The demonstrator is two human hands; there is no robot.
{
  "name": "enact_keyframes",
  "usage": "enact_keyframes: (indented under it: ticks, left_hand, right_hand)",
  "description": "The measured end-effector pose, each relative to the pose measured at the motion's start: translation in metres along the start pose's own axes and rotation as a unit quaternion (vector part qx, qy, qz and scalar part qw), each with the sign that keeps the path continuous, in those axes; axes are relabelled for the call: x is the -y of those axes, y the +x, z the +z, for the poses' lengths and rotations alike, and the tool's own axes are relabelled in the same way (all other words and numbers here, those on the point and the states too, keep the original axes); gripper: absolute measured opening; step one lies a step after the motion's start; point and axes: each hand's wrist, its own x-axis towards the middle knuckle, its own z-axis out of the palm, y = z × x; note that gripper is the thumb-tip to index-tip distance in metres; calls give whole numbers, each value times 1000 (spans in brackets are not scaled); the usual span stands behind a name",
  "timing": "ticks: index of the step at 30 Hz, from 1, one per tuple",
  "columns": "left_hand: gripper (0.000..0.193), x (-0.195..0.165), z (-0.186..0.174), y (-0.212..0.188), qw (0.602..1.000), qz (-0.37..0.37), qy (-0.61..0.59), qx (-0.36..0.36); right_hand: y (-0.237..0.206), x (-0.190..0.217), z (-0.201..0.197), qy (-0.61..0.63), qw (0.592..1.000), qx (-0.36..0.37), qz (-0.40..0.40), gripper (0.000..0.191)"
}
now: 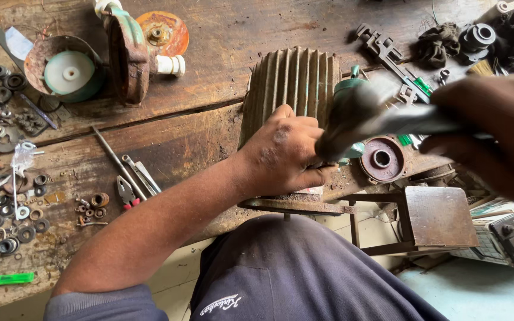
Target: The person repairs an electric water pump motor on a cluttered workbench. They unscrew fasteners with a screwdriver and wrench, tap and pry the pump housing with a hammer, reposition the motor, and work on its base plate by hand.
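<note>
At the near edge of the wooden workbench, the left hand rests fingers curled on a ribbed motor housing. At three o'clock, the right hand is closed around a blurred hammer, its head at the left hand's fingers.

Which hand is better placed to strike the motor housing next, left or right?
Right, probably. The right hand already grips the hammer, raised beside the ribbed motor housing. The left hand rests against the housing, steadying it, with no tool.
</note>
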Motion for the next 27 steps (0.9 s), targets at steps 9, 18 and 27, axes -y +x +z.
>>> enact_keyframes:
  ticks: [9,18,27]
  left_hand:
    - [19,-1,0,-1,999,-19,3,31]
    - [29,-3,0,2,998,-31,8,49]
    - [20,-2,1,1,998,-27,10,55]
  right_hand:
    - [-6,2,4,-21,999,25,28,49]
    - [-5,9,3,-2,1000,-26,13,48]
    - [-8,19,-1,-10,1000,-19,-2,37]
